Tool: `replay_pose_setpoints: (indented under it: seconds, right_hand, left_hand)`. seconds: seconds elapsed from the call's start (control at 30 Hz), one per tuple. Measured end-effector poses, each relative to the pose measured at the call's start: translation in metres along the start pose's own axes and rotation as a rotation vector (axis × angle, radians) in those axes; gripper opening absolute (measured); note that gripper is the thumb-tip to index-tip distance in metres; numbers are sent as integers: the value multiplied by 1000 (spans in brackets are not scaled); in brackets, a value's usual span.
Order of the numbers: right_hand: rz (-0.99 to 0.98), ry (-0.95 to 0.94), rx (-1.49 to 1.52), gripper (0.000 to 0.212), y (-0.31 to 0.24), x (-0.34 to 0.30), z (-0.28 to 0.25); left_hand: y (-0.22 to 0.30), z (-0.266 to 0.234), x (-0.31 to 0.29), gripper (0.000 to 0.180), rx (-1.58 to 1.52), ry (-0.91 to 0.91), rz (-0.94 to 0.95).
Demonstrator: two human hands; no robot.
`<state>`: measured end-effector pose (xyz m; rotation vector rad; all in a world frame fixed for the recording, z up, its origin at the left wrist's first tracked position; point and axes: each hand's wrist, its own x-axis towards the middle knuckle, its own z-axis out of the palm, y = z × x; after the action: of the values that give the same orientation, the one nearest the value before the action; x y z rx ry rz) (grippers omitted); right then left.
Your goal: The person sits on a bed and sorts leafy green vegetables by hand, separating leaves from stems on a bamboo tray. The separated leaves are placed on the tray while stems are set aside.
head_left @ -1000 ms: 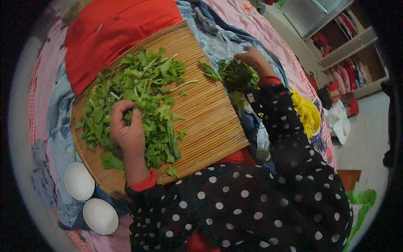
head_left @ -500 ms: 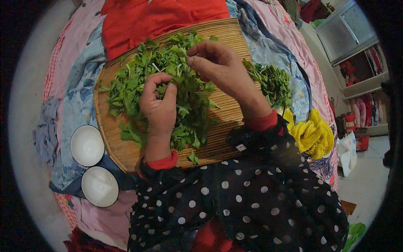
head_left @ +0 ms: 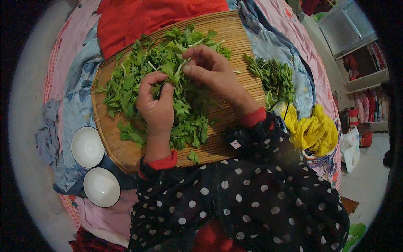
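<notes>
A heap of leafy greens (head_left: 126, 90) covers much of a brown woven slatted tray (head_left: 226, 138) in front of me. Above the heap, my left hand (head_left: 157, 103) pinches a leafy sprig (head_left: 171, 69) between thumb and forefinger. My right hand (head_left: 214, 71) is just right of it, thumb and forefinger closed on the pale stem of what looks like the same sprig. Some of the greens lie hidden under both hands. One loose leaf (head_left: 193, 157) rests by the tray's near edge.
Two white bowls (head_left: 87, 147) stand left of the tray. Darker greens (head_left: 275, 80) lie beyond its right edge, with yellow knitted cloth (head_left: 315, 132) nearer me. Red cloth (head_left: 159, 17) spreads along the far side. At far right stands an open cupboard (head_left: 365, 80).
My right hand has come down and slightly left, closer to the left hand, and meets the sprig's stem. The left hand has barely shifted. Pale stems now show at the heap's far right.
</notes>
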<state>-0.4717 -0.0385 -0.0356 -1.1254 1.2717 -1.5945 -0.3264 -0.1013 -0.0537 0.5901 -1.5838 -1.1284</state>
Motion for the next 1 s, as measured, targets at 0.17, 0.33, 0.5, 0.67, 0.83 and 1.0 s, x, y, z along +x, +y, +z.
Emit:
replay_pose_setpoints:
  seconds: [0.17,0.33,0.5,0.67,0.83,1.0]
  right_hand:
    - [11,-13,31,14,5,-2,4]
    - [50,22,108,15,12,-4,1]
    - [18,20,63,14,19,-3,2]
    - [-103,64,148,12,23,-5,1]
    - [-104,156,101,12,20,-8,-4]
    - [-21,117,304,14,15,-11,-4]
  left_hand:
    - [1,3,0,18,-23,-32,47]
    - [-3,7,1,21,116,-179,114]
    - [-13,7,4,21,209,-168,153]
    - [-13,9,-1,19,91,-139,-19]
    - [-10,10,1,16,216,-168,67]
    - [-9,8,-2,15,212,-152,114]
